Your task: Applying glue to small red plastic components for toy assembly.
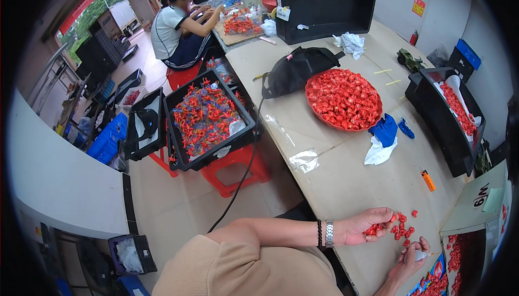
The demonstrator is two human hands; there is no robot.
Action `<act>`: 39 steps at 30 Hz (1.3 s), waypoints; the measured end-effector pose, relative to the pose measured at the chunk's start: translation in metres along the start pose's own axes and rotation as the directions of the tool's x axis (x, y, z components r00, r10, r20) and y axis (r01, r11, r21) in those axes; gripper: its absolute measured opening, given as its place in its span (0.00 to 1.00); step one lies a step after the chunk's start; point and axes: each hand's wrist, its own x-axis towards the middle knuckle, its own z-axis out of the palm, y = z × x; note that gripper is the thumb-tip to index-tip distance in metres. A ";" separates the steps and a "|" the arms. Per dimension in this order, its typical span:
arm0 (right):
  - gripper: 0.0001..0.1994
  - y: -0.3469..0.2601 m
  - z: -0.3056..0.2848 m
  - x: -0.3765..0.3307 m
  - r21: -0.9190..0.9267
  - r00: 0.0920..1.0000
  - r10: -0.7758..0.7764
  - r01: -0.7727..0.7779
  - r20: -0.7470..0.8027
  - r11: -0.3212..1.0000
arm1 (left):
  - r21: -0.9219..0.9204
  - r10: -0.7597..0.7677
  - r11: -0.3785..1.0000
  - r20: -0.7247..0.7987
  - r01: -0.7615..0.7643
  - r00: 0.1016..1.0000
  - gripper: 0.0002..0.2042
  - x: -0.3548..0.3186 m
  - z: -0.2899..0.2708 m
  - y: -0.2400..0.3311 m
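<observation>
My left hand (363, 227), with a steel watch and dark bead bracelet at the wrist, is closed round several small glossy red plastic parts (373, 230). One part sits between its thumb and fingertips. In my right hand (406, 264) is a small white squeeze bottle (420, 254), its thin tip pointing right. Between and beyond the hands, several loose red parts (401, 229) lie on the tan tabletop (346, 188). What the parts are is too small to tell.
A red bowl (373, 124) heaped with red parts stands farther up the table, near a black cap (300, 71), a blue cloth (385, 130) and an orange lighter (428, 181). Black bins (248, 128) flank the table. A co-worker (175, 31) sits at the far left.
</observation>
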 end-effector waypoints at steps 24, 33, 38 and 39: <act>0.21 -0.001 0.002 0.001 0.023 0.993 0.015 -0.018 0.119 1.000 | -0.036 -0.011 0.999 -0.067 0.009 0.998 0.07 0.005 -0.009 -0.007; 0.22 -0.003 0.006 -0.001 0.001 0.994 0.040 -0.040 0.103 0.999 | -0.012 -0.022 1.000 -0.055 0.022 0.998 0.10 0.004 -0.013 -0.011; 0.22 -0.002 0.008 -0.001 -0.009 0.993 0.043 -0.042 0.106 0.999 | -0.021 -0.024 1.000 -0.104 0.022 0.994 0.11 0.004 -0.012 -0.012; 0.22 -0.003 0.008 -0.001 -0.016 0.993 0.034 -0.032 0.113 0.999 | -0.015 -0.024 1.000 -0.109 0.023 0.994 0.11 0.005 -0.012 -0.012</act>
